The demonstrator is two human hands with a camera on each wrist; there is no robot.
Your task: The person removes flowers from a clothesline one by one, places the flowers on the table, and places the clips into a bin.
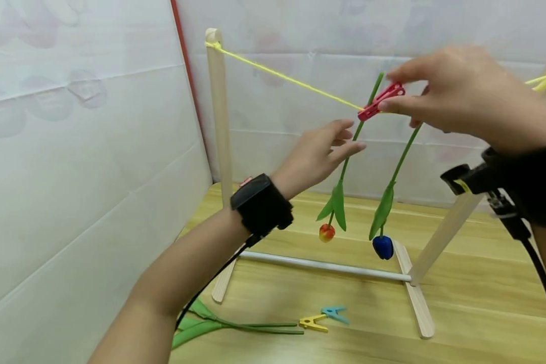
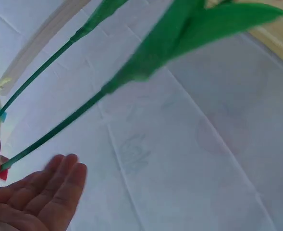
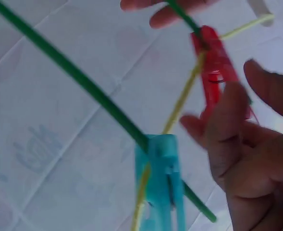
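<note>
A yellow string [image 1: 282, 77] runs between the two posts of a wooden rack [image 1: 220, 126]. A red clothespin [image 1: 381, 101] clips a green stem [image 1: 348, 162] to it, and an orange-red bud [image 1: 326, 232] hangs at the stem's lower end. My right hand [image 1: 389, 92] pinches the red clothespin [image 3: 215, 67] at its handle end. My left hand [image 1: 346, 139] is open, its straight fingers [image 2: 59, 178] beside that stem. A second stem with a blue bud [image 1: 382, 246] hangs to the right from a teal clothespin [image 3: 163, 183], which the right hand hides in the head view.
A yellow clothespin [image 1: 313, 322], a teal clothespin [image 1: 335, 313] and a loose green stem with leaves [image 1: 236, 327] lie on the wooden table [image 1: 473, 313] in front of the rack. White sheeting [image 1: 82, 151] closes off the left and back.
</note>
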